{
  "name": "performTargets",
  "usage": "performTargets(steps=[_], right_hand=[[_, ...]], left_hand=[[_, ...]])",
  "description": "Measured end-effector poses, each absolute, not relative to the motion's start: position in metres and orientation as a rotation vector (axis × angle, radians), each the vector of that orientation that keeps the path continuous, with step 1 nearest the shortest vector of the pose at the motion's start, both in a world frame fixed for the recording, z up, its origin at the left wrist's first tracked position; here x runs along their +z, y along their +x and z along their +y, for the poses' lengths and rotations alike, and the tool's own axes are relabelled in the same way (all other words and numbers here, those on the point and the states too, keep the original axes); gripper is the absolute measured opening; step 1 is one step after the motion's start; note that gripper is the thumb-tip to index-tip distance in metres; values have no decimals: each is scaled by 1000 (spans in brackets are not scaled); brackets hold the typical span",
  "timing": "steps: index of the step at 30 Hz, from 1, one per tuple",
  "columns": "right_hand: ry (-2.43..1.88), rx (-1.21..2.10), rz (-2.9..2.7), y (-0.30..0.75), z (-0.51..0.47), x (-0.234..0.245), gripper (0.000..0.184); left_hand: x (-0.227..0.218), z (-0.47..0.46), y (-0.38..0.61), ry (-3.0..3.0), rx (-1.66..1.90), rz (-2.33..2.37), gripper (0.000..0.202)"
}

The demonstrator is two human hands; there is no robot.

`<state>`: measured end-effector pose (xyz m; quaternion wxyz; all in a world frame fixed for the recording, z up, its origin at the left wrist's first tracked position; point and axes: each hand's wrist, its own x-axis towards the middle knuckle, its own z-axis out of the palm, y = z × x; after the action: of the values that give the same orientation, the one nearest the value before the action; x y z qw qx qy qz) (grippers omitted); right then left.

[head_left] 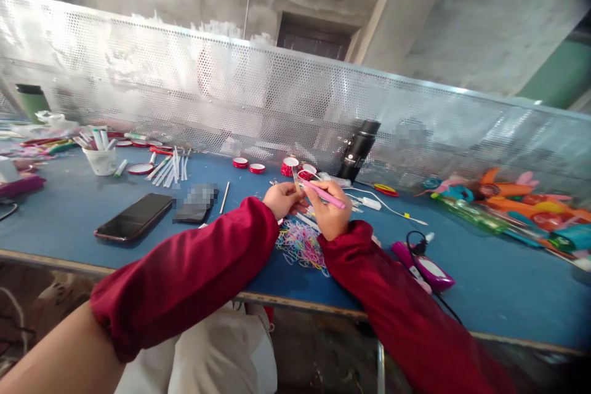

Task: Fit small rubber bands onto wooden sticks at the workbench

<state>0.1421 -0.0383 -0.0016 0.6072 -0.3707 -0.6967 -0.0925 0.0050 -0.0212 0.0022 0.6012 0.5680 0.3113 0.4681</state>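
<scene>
My right hand (333, 214) is closed around a pink pen-like stick (329, 195) that slants down to the right. Close beside it, my left hand (282, 199) pinches a thin, pale, upright strip (296, 177); its exact kind is too small to tell. The fingertips of both hands nearly meet, and what lies between them is partly hidden. Below them a loose pile of small coloured rubber bands (302, 245) lies on the blue table. Just behind the hands stand a red-and-white roll of tape (289, 164) and a second red roll (307, 170).
A phone (135, 217) and a blurred dark object (196, 203) lie left. Beyond are white sticks (170, 169) and a cup of pens (100, 159). A black bottle (359, 152) stands behind. On the right are a purple device (427, 268) with cable and colourful items (521, 200).
</scene>
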Motion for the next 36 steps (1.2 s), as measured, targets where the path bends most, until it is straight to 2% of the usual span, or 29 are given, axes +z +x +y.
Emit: performTargets(steps=[12, 21, 36], right_hand=[[-867, -204, -1608, 143, -39, -5, 9], [-855, -402, -1635, 148, -36, -3, 8], [-825, -409, -1693, 145, -40, 0, 2]], left_hand=[[3, -22, 7, 1332, 1086, 743, 9], [0, -21, 7, 1367, 1078, 757, 6], [-1, -25, 8, 1357, 1096, 754, 16]])
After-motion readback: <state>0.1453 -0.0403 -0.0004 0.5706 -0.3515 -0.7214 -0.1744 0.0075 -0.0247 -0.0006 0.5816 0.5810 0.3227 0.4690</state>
